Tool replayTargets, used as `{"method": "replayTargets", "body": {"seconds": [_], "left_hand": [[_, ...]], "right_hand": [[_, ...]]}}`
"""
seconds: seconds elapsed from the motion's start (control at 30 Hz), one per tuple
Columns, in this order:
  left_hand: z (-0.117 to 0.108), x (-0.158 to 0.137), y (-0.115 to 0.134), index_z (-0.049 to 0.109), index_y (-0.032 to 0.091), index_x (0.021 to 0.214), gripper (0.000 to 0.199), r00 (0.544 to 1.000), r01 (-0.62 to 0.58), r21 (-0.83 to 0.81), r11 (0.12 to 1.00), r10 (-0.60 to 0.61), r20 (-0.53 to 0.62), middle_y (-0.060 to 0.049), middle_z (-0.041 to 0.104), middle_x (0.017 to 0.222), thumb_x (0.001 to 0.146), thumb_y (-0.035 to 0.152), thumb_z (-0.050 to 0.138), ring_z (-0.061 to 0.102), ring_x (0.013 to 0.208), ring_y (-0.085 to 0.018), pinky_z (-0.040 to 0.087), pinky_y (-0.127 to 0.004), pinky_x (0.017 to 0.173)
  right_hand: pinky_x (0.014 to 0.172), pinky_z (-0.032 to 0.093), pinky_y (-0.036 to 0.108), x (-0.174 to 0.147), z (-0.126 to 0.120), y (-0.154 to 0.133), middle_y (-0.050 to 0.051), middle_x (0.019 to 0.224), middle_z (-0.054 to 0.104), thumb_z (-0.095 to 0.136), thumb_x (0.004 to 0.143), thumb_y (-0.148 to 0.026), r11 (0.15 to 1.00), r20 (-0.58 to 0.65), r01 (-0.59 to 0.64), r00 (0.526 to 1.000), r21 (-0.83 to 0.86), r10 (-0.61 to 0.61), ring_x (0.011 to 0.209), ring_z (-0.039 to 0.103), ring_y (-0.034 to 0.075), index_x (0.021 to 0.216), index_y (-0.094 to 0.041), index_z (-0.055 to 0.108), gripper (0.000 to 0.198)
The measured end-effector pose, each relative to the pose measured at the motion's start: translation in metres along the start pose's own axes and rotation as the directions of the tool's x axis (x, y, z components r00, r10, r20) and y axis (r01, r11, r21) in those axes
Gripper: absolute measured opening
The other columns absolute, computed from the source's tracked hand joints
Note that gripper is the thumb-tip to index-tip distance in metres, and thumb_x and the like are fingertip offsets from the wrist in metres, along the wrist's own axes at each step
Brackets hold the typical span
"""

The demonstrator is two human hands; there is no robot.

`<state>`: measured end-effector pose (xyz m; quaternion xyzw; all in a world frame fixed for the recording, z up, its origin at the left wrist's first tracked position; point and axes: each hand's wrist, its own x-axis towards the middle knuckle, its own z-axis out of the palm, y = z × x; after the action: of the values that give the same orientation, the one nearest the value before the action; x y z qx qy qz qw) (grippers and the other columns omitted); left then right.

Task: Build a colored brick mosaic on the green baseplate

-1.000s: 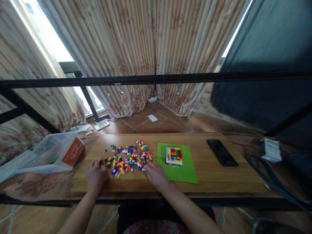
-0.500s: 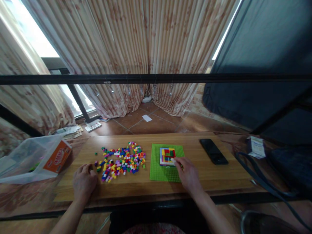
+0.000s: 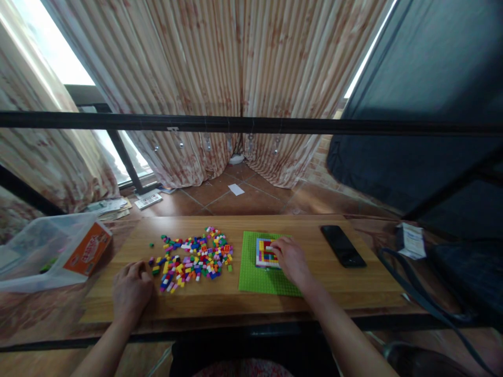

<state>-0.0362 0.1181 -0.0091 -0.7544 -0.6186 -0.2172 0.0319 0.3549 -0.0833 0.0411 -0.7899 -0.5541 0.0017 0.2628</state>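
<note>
My right hand [image 3: 290, 257] is over a small multicoloured brick build [image 3: 261, 259], its fingertips pinched at a small white brick [image 3: 269, 247] on the build's upper part. The build has a light-blue and white border with red, yellow and green bricks inside, and my hand covers its right side. Beneath it lies a green studded baseplate [image 3: 248, 280]. My left hand [image 3: 132, 291] rests on the table with its fingers loosely curled, just left of a spread of loose coloured bricks [image 3: 192, 259].
The wooden table [image 3: 196, 306] also holds a black phone [image 3: 342, 246] at the right. A clear plastic bin [image 3: 43, 251] with an orange label stands past the left end. A dark rail [image 3: 236, 124] crosses beyond the table, before curtains [image 3: 184, 63].
My right hand has moved up and slightly left over the build, from its lower right corner to its upper part. My left hand stays resting on the table.
</note>
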Motion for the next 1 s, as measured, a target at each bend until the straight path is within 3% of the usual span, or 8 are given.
{"method": "replayTargets", "body": {"seconds": [0.43, 0.7, 0.87, 1.0], "left_hand": [[-0.004, -0.001, 0.004, 0.064, 0.009, 0.106, 0.036, 1.000, 0.009, -0.015, 1.000, -0.009, 0.015, -0.019, 0.063, 0.115, 0.083, 0.021, 0.041, 0.057, 0.113, -0.031, 0.043, -0.045, 0.103], [-0.003, -0.001, 0.005, 0.065, 0.010, 0.104, 0.034, 1.000, 0.015, -0.033, 0.999, -0.015, -0.004, -0.019, 0.063, 0.114, 0.081, 0.020, 0.042, 0.057, 0.112, -0.031, 0.044, -0.045, 0.102], [-0.001, -0.002, 0.004, 0.065, 0.013, 0.103, 0.033, 1.000, 0.010, -0.048, 0.999, -0.012, -0.027, -0.016, 0.065, 0.112, 0.080, 0.021, 0.042, 0.058, 0.108, -0.030, 0.045, -0.045, 0.101], [0.003, -0.002, 0.001, 0.065, 0.014, 0.104, 0.034, 0.999, 0.035, -0.039, 0.999, -0.036, -0.029, -0.016, 0.064, 0.113, 0.080, 0.022, 0.042, 0.057, 0.109, -0.031, 0.046, -0.045, 0.099]], "right_hand": [[0.083, 0.039, 0.033, 0.002, 0.012, 0.002, 0.004, 0.085, 0.069, 0.056, 0.088, -0.022, 0.998, -0.064, -0.048, 0.997, -0.027, 0.046, 0.088, 0.055, 0.020, 0.077, -0.023, 0.073, 0.020], [0.082, 0.040, 0.033, -0.002, 0.014, -0.001, 0.005, 0.086, 0.070, 0.052, 0.090, -0.020, 0.997, -0.063, -0.008, 0.998, -0.076, 0.004, 0.086, 0.054, 0.021, 0.077, -0.022, 0.073, 0.025], [0.085, 0.038, 0.036, -0.009, 0.014, -0.003, 0.007, 0.096, 0.069, 0.046, 0.093, -0.018, 0.982, 0.012, 0.029, 1.000, -0.189, -0.027, 0.094, 0.052, 0.023, 0.093, -0.024, 0.074, 0.029], [0.082, 0.035, 0.037, -0.020, 0.012, -0.007, 0.008, 0.100, 0.066, 0.046, 0.090, -0.013, 0.959, -0.005, 0.018, 1.000, -0.284, -0.020, 0.092, 0.050, 0.024, 0.108, -0.027, 0.071, 0.034]]}}
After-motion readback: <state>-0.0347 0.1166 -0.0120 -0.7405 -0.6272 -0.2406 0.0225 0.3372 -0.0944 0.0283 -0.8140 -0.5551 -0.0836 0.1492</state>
